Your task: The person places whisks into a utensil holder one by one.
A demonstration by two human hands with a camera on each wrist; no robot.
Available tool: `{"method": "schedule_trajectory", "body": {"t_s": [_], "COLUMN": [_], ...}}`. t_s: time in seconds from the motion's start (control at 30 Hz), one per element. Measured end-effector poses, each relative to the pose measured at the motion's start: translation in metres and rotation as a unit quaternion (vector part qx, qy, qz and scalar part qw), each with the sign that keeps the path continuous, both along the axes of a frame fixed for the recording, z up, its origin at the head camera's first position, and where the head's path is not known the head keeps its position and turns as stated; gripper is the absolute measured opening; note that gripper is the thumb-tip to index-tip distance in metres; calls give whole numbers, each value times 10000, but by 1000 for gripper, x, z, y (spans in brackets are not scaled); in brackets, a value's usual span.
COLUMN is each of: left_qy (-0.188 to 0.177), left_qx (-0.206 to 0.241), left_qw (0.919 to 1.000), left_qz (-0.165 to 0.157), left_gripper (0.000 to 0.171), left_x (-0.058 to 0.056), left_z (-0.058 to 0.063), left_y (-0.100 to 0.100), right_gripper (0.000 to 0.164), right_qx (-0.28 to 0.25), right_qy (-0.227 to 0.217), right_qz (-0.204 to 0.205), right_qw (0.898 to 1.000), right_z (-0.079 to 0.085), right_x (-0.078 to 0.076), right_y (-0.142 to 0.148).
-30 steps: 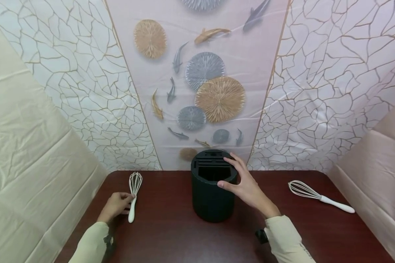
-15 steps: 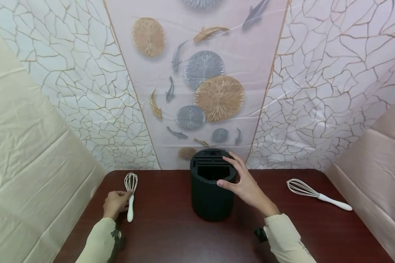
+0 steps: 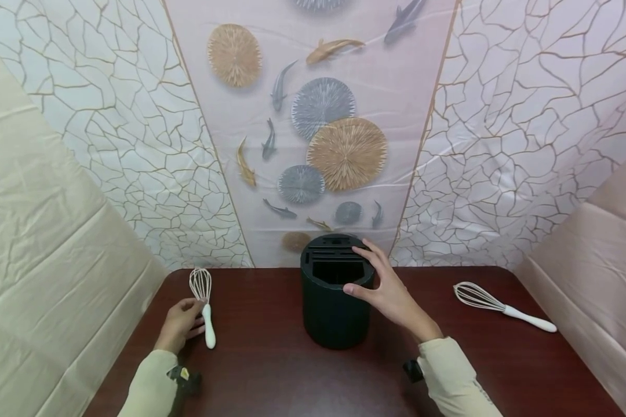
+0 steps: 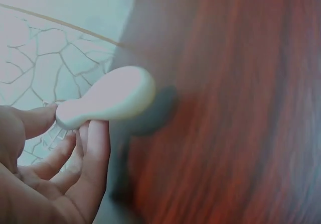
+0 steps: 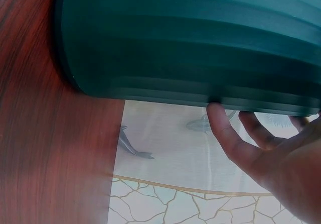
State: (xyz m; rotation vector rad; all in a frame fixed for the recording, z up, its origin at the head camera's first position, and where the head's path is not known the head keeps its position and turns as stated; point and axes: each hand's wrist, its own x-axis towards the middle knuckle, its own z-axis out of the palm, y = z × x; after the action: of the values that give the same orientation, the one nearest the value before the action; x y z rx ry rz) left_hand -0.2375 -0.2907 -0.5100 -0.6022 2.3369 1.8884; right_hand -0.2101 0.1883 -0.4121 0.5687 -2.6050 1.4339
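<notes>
Backdrop [image 3: 313, 133]: patterned cloth printed with fish, round discs and crackled lines.
Desk [image 3: 281, 370]: dark red-brown with a wood grain, in front of the backdrop.
Green holder [image 3: 336, 315]: a dark, upright cylinder near the middle of the desk's far edge, its top slotted, with one large gap toward the person.
Right whisk [image 3: 506, 309]: lying near the desk's right edge, wires toward the back left, white handle toward the front right.
Left whisk [image 3: 207, 315]: at the desk's left side, well apart from the holder, wires toward the backdrop; whether its handle touches the desk, I cannot tell.
Right hand [image 3: 388, 292]: grip spread wide about the right side of the holder's rim, touching it.
Left hand [image 3: 179, 321]: grip pinching the left whisk at its neck, where wires meet handle, between thumb and fingers.
</notes>
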Motion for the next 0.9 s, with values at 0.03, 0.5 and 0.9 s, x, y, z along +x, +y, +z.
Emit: {"method": "schedule_trajectory", "body": {"t_s": [0.03, 0.5, 0.9], "left_qy": [-30, -134, -187], "left_qx": [183, 1571, 1727], "left_qw": [9998, 9859, 9817], "left_qz": [-57, -553, -778], "left_gripper": [59, 63, 58], "left_x": [0, 4, 15], "left_z": [2, 13, 17], "left_y": [0, 8, 22], "right_gripper": [81, 82, 81], "right_qx": [-9, -16, 44], "right_qy": [-7, -13, -2], "right_qz": [3, -23, -42], "right_qw": [10000, 10000, 10000], "right_z": [0, 0, -2], "right_x": [0, 0, -1], "right_y": [0, -1, 0]}}
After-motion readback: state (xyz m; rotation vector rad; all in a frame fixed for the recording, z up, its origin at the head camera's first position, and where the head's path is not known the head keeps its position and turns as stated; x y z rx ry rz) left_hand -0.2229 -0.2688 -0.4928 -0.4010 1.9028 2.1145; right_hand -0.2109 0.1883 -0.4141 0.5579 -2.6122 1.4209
